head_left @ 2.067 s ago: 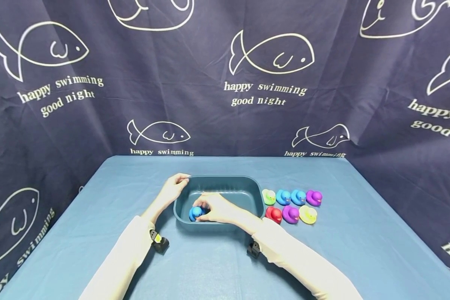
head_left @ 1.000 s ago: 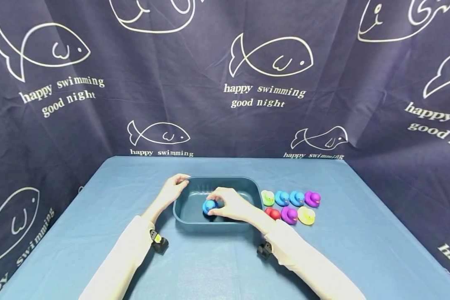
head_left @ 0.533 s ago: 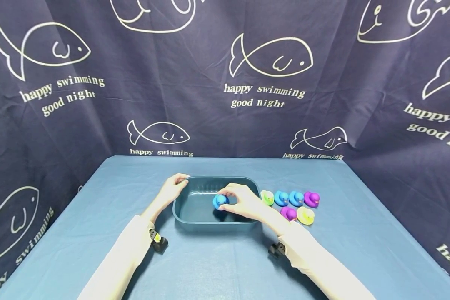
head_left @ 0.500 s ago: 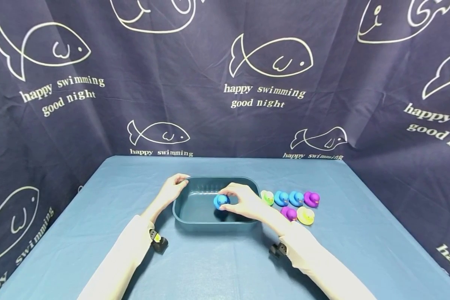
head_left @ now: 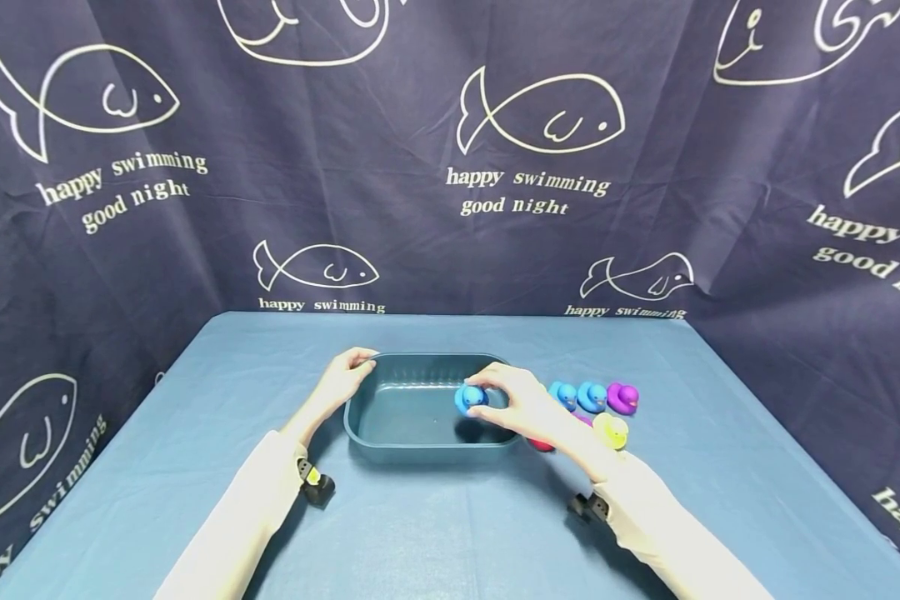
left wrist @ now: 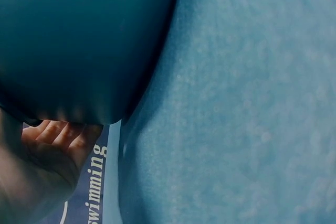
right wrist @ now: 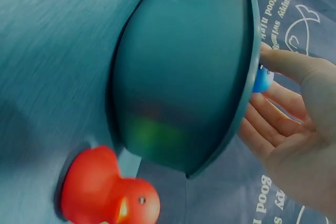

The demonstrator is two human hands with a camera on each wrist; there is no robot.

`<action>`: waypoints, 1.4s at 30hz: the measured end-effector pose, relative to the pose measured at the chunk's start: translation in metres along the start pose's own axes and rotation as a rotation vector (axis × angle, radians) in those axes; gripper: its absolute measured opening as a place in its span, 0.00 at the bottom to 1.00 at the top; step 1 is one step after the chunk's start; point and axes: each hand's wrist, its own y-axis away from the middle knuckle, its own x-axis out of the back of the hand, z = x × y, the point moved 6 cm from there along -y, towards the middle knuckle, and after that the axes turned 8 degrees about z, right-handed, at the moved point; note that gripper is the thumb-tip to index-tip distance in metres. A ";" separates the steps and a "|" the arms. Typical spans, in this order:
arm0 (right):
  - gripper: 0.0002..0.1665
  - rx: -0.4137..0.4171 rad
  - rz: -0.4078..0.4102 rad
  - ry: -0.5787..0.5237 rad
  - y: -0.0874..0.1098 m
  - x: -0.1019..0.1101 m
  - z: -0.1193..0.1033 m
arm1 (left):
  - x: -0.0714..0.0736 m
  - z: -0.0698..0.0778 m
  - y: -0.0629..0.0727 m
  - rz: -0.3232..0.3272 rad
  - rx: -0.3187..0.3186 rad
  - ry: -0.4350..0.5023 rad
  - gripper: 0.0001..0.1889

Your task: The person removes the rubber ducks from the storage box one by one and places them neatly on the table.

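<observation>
My left hand (head_left: 342, 377) grips the left end of a dark teal plastic bin (head_left: 435, 454). In the left wrist view the thumb of that hand (left wrist: 44, 171) lies over the rim, fingers behind the bin wall (left wrist: 79, 40). My right hand (head_left: 523, 404) pinches a blue rubber duck (head_left: 468, 400) between thumb and fingers, raised inside the right end of the bin. From the right wrist, only a bit of the blue duck (right wrist: 262, 81) shows past the rim. No other duck is visible inside the bin.
Right of the bin, several ducks stand in two rows: two blue ones (head_left: 565, 396), a purple one (head_left: 623, 398), a yellow one (head_left: 611, 431). A red duck (right wrist: 105, 192) sits close by the bin. My right hand and arm cover part of the group.
My right hand has lifted the blue duck from the bin's left front and carried it rightward toward the right end. The left hand stays on the bin.
</observation>
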 end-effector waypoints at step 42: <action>0.21 -0.097 0.147 0.114 0.055 0.068 0.045 | 0.001 0.003 0.002 0.000 0.013 -0.004 0.14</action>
